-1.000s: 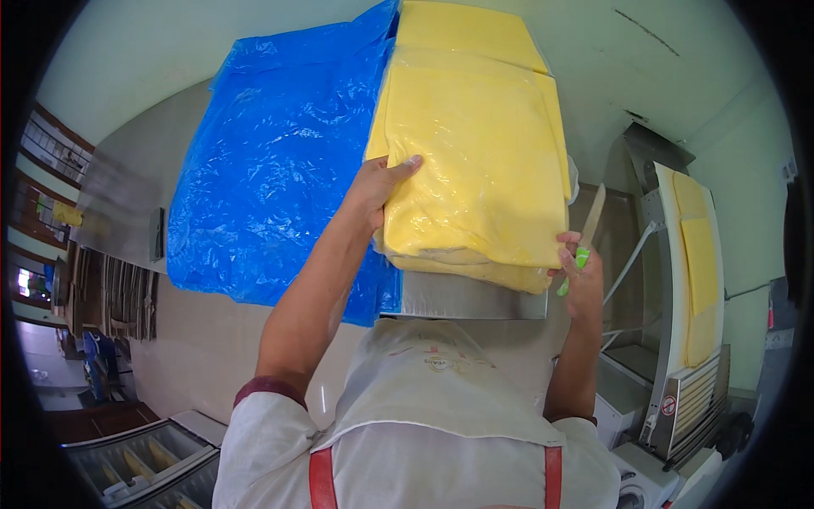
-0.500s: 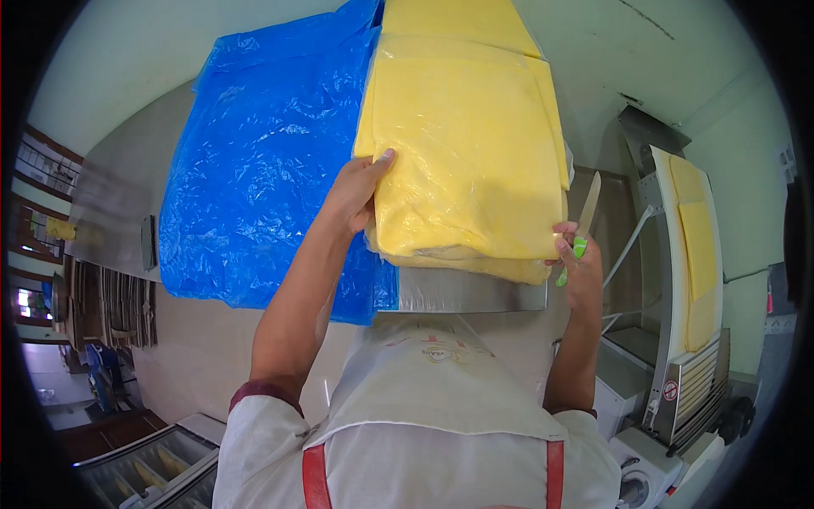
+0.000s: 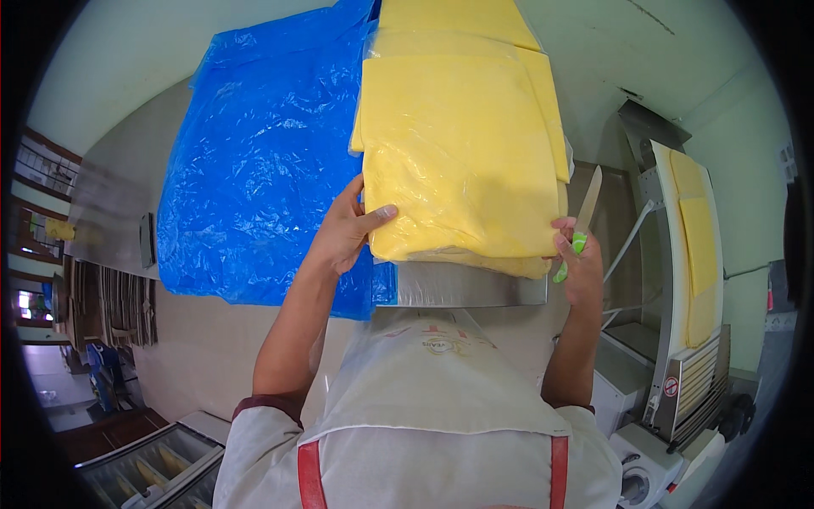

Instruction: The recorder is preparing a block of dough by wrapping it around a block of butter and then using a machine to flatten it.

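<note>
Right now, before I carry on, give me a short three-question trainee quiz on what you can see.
1. True or false: the blue plastic sheet lies to the left of the yellow sheet stack.
2. Multiple choice: which grip holds the green-handled knife? A) left B) right C) neither
3. Short answer: which digit of the left grip rests on top of the yellow sheet stack?

Key: 1. True. 2. B, the right grip. 3. The thumb.
</note>
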A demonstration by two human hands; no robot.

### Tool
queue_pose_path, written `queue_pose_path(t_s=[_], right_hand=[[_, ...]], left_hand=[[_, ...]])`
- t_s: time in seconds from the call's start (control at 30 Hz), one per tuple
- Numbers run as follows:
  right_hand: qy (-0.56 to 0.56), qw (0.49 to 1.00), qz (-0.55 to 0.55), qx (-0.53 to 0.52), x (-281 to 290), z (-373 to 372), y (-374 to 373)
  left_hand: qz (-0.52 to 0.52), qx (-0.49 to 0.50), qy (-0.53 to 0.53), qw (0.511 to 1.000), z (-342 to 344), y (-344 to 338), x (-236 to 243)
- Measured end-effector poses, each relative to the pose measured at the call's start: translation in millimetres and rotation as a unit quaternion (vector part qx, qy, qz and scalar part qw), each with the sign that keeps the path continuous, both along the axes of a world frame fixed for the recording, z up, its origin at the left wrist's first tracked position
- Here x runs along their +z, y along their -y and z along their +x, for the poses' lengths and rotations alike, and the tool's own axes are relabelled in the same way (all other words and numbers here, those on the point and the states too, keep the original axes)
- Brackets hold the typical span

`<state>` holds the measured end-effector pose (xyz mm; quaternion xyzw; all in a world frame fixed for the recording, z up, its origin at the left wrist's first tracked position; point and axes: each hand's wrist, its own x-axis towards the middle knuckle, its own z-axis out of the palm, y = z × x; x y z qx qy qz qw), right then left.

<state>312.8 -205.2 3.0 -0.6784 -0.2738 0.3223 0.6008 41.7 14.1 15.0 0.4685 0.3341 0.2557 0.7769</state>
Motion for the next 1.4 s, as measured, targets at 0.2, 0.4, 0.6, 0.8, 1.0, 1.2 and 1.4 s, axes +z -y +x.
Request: queue_pose_path(t_s=[0.2, 0.4, 0.6, 0.8, 1.0, 1.2, 1.4], right_hand=[[-0.162, 0.981, 0.086, 0.068, 20, 37, -33], [-0.067, 0.992, 0.051, 0.093, 22, -4, -56], [-0.079, 0.994, 0.077, -0.021, 1, -67, -11], [0.016, 1.0, 0.008, -0.001, -6, -119, 16], [-0.177, 0.98, 0.093, -0.015, -18, -124, -2], [-0.189, 0.964, 0.146, -0.114, -33, -106, -14], [-0.196, 0.958, 0.137, -0.159, -30, -122, -14]], left_hand=[[-0.224, 0.076, 0.342, 0.91, -13, 25, -26], [-0.231, 0.141, 0.529, 0.805, 19, 77, -24], [-0.094, 0.159, 0.079, 0.98, 13, 96, -11], [-0.038, 0.109, 0.074, 0.991, 4, 37, 3], [-0.085, 0.17, 0.046, 0.981, 4, -10, -17], [-0.061, 0.203, 0.053, 0.976, 8, -13, -13], [-0.034, 0.234, 0.037, 0.971, 14, -27, -15]])
